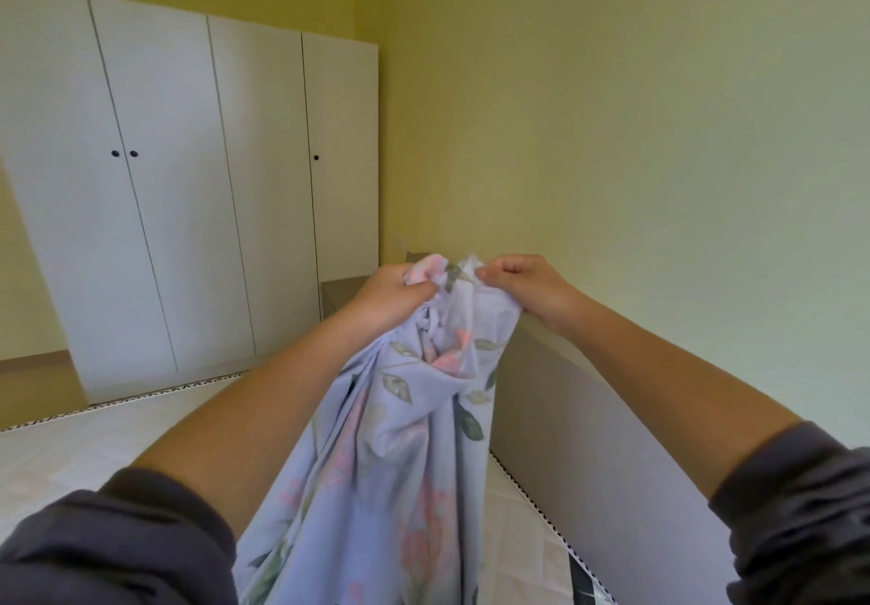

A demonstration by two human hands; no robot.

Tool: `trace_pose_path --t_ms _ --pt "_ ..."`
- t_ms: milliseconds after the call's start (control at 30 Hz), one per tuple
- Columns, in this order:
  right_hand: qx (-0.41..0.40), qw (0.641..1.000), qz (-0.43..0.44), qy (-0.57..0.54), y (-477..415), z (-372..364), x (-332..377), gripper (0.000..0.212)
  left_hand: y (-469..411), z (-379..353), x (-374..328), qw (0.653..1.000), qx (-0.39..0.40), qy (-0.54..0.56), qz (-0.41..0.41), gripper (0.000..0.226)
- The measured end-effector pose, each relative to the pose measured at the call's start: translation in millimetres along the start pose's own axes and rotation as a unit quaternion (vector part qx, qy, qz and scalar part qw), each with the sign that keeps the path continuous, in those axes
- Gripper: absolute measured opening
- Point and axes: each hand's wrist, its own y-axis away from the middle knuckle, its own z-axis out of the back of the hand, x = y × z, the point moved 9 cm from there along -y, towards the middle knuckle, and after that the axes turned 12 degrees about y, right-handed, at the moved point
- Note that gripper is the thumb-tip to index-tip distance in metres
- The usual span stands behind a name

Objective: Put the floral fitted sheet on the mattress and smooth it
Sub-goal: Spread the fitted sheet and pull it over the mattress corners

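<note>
The floral fitted sheet (400,454), pale lilac with pink flowers and green leaves, hangs bunched from both of my raised hands and drapes down between my forearms. My left hand (390,296) grips a gathered fold of its top edge. My right hand (522,286) pinches the edge a little to the right, close beside the left. Below lies the white mattress (84,449), bare on the left, with a patterned trim along its far edge. The sheet's lower part runs out of view at the bottom.
A grey-beige headboard (588,425) runs along the mattress's right side against the yellow wall (635,133). A white wardrobe (188,204) with several doors stands beyond the bed's far end. A grey bedside unit (341,291) sits in the corner.
</note>
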Motion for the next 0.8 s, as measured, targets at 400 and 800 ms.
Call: trace_pose_path --t_ms 400,800 --pt "0.238 0.910 0.012 -0.339 22.7 -73.0 0.3 0.042 18.1 49.8 4.2 0.998 -0.003 0.059 0.025 0.018" --pt "0.475 0.680 -0.043 0.557 79.4 -107.0 -115.1 0.027 47.6 187.7 16.9 0.941 -0.236 -0.238 0.040 0.027"
